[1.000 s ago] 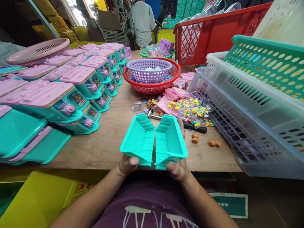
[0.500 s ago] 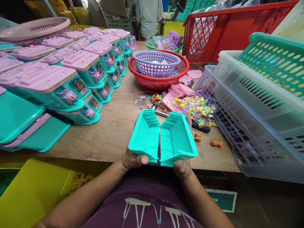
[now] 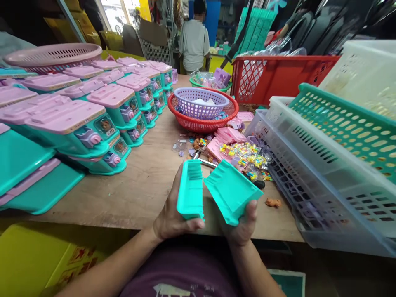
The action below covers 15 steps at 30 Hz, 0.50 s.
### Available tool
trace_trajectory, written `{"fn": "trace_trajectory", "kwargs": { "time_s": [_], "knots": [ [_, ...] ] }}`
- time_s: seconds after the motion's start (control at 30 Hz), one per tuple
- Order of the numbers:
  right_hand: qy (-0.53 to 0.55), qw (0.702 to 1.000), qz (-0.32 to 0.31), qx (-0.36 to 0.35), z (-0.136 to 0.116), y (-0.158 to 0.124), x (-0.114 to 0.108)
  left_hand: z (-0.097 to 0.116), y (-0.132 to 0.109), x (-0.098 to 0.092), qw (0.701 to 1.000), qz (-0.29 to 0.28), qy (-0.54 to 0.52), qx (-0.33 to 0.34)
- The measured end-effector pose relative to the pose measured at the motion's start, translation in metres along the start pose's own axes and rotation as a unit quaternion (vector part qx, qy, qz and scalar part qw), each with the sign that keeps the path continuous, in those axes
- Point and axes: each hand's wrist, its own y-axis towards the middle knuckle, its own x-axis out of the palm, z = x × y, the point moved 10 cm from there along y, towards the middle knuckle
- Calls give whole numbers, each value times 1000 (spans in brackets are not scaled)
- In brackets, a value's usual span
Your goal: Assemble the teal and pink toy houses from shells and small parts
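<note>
My left hand grips a teal plastic half-shell from its left side, thumb along the lower edge. A second teal half-shell, tilted to the right with its hollow side showing, is held by my right hand at its lower right corner. A narrow gap separates the two shells, both raised above the front part of the wooden table. Just beyond them lies a metal-shafted tool. Behind it are pink plastic parts and small bags of colourful pieces.
Stacked teal-and-pink toy boxes fill the left. A purple basket sits in a red basket at the centre back. Clear crates and a green basket stand right. A brown figure lies near them. Someone stands behind.
The two teal shells, side by side and nearly touching before, are now turned and farther apart, the right one tilted. The camera view has tipped upward, showing more of the background.
</note>
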Motion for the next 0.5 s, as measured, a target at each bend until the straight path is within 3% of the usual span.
{"fn": "trace_trajectory", "kwargs": {
  "time_s": [0.1, 0.17, 0.27, 0.33, 0.43, 0.5],
  "knots": [
    [-161, 979, -99, -74, -40, 13, 16, 15, 11, 0, 984, -2, 179, 28],
    [-337, 920, -135, -149, -66, 28, 20, 16, 22, -6, 963, 9, 268, 31],
    [-542, 803, -113, -218, -96, 67, 14, 26, 45, -13, 931, 20, 356, 75],
    [-629, 744, -90, -206, -103, 100, 8, 41, 63, -11, 916, 20, 379, 127],
    [-715, 678, -48, -166, -108, 145, 1, 64, 93, -1, 904, 23, 381, 192],
    [-738, 656, -35, -153, -108, 168, 6, 74, 114, 6, 897, 26, 382, 221]
  ]
}}
